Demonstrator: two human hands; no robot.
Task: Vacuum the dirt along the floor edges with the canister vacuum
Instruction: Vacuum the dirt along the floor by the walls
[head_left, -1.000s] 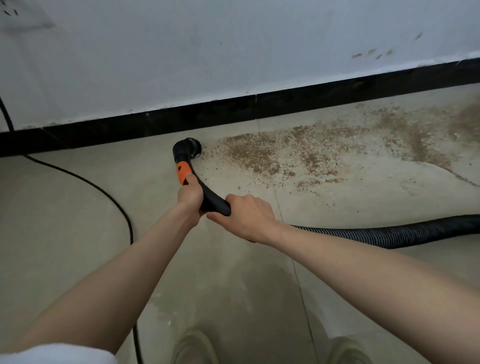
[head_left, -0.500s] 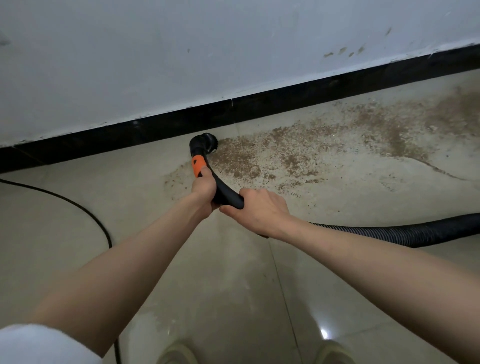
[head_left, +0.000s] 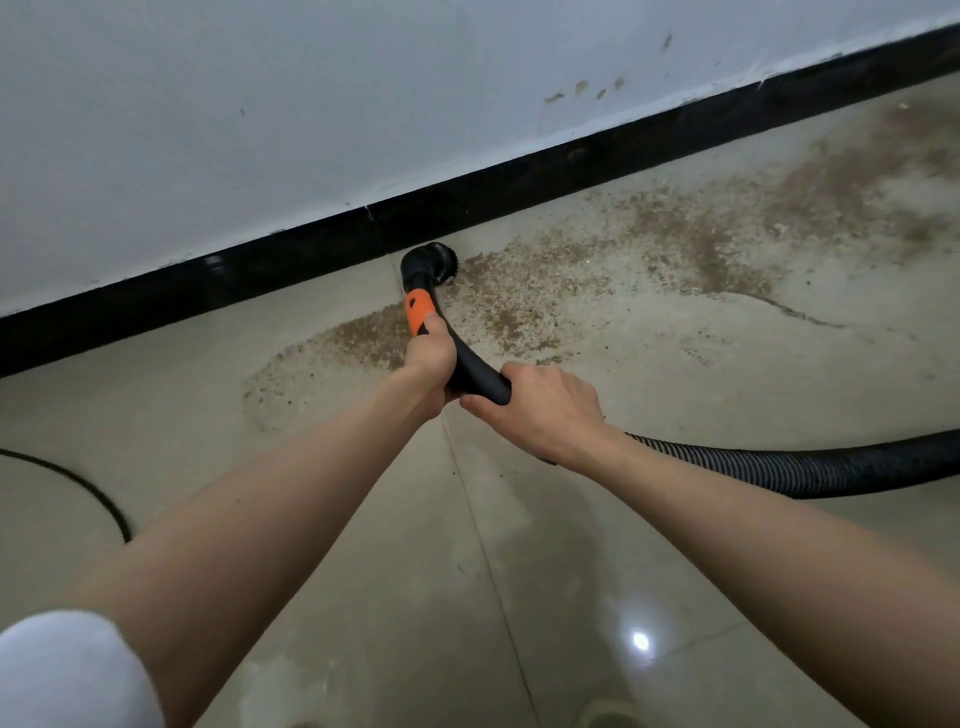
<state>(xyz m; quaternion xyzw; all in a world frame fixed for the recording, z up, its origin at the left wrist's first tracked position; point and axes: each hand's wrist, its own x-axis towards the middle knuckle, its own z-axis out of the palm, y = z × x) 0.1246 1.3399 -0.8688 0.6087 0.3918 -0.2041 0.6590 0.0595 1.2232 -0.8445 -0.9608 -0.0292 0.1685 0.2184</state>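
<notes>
both arms reached forward over the tiled floor (head_left: 363, 597), and the black skirting board (head_left: 519, 192) at the foot of the white wall (head_left: 260, 104) served as the marker for everything else. the vacuum's black brush nozzle (head_left: 428, 265) sat on the floor just in front of the skirting board, close to it but whether it touched i could not tell. behind the nozzle came an orange collar (head_left: 415, 312) and then the curved black handle tube (head_left: 475, 371), running back away from the skirting board. the left hand (head_left: 431, 358) was closed around the tube right at the lower end of the orange collar, fingers wrapped out of sight. the right hand (head_left: 545, 410) was closed over the tube further from the skirting board, knuckles up, thumb tucked beneath — the two hands sat just beside each other. from under the right wrist the ribbed black hose (head_left: 805, 467) trailed off to the right, lying on the floor well away from the skirting board. brown dirt (head_left: 597, 270) spread in a long band in front of the skirting board, thickest to the right of the nozzle, with a smaller patch on the nozzle's left. a thin black cable (head_left: 78, 483) curved across the floor on the left side, far from the skirting board. a white sleeve (head_left: 67, 670) covered the left upper arm — the canister itself was out of view
</notes>
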